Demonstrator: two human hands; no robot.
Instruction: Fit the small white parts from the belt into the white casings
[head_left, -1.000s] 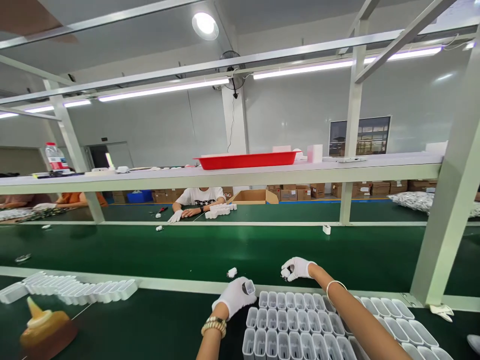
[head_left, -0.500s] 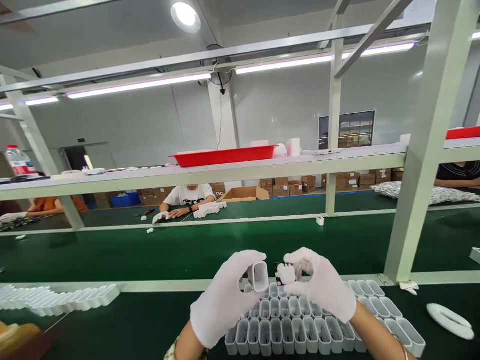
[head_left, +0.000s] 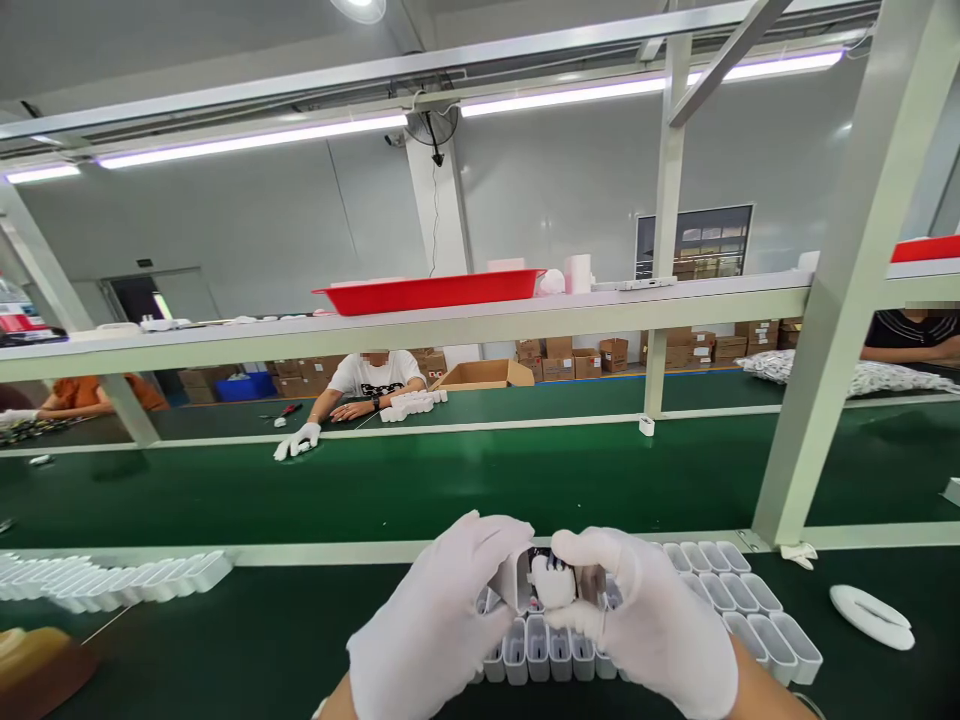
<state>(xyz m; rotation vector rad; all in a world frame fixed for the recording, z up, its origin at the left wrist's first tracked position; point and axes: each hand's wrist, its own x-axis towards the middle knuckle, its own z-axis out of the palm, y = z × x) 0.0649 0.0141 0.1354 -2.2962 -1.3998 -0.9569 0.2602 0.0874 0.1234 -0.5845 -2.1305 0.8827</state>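
My gloved left hand point(head_left: 450, 610) is closed around a white rectangular plastic housing point(head_left: 514, 580), its open end turned to the right. Between the gloved fingers of my right hand point(head_left: 637, 610) is a small white part with dark pieces on it point(head_left: 553, 582). That part sits right at the housing's mouth; my fingers hide how far it is inside. Below both hands stand rows of open white housings point(head_left: 537, 645), upright on the dark green surface and partly covered by my hands.
More white housings point(head_left: 135, 582) lie in a row at the left. A white ring-like piece point(head_left: 871, 617) lies at the right, near a post point(head_left: 814, 400). Past the green belt point(head_left: 450, 480), a co-worker's gloved hand point(head_left: 298, 441) touches the belt. A shelf above holds a red tray point(head_left: 435, 292).
My hands have come together, bringing the white part from beside the housing to its mouth. Across the belt, the co-worker's gloved hand has reached forward onto a small white piece. The view has shifted slightly.
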